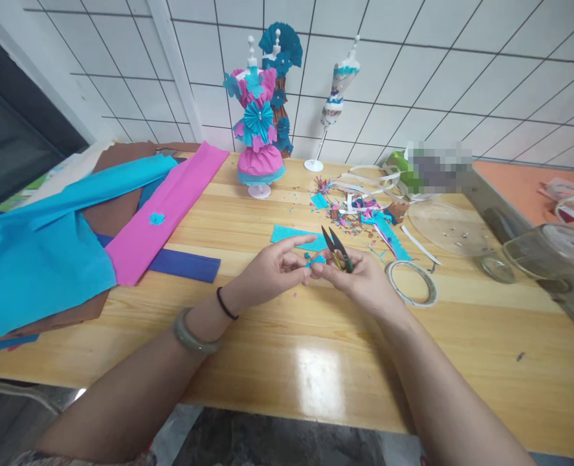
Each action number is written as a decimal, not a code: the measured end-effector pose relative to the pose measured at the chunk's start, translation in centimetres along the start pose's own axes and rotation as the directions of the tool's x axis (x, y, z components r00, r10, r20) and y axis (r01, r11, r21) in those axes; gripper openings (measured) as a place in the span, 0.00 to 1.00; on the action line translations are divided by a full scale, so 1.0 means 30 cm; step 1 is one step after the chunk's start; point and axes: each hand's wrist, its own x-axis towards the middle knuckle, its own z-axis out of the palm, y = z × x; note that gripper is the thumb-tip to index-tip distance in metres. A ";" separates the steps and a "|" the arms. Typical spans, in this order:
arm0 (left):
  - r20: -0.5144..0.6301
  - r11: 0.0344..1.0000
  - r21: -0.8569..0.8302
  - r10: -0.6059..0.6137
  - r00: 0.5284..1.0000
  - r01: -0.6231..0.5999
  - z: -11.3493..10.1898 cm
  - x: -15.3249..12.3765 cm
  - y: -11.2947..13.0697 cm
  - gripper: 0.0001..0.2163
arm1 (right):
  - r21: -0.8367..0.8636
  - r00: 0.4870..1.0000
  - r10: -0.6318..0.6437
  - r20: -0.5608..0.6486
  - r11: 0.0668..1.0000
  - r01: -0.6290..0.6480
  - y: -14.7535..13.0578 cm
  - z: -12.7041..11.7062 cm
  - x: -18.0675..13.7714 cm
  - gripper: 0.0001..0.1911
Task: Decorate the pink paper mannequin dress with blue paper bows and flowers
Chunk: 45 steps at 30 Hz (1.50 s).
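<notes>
Over the middle of the table, my left hand (272, 268) and my right hand (357, 275) meet at a small piece of blue crepe paper (317, 261). Thumb and fingers of both hands pinch it. A pair of thread snips (336, 248) is also held in my right hand, blades pointing up and away. Just behind my fingers lies a flat blue paper strip (291, 235). My left wrist carries a dark hair tie and a bangle.
Large folded blue, pink (170, 207) and brown paper sheets cover the left. Decorated miniature dress forms (259, 129) stand at the back. Paper scraps (347, 217), a tape roll (430, 294), a round clear lid (449, 226) and a tipped glass jar (539, 249) lie on the right.
</notes>
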 end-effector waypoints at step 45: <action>-0.117 0.589 0.731 0.606 0.787 -0.345 -0.004 0.018 -0.018 0.07 | 0.003 0.976 -0.098 -0.194 0.995 0.100 0.021 0.057 -0.004 0.11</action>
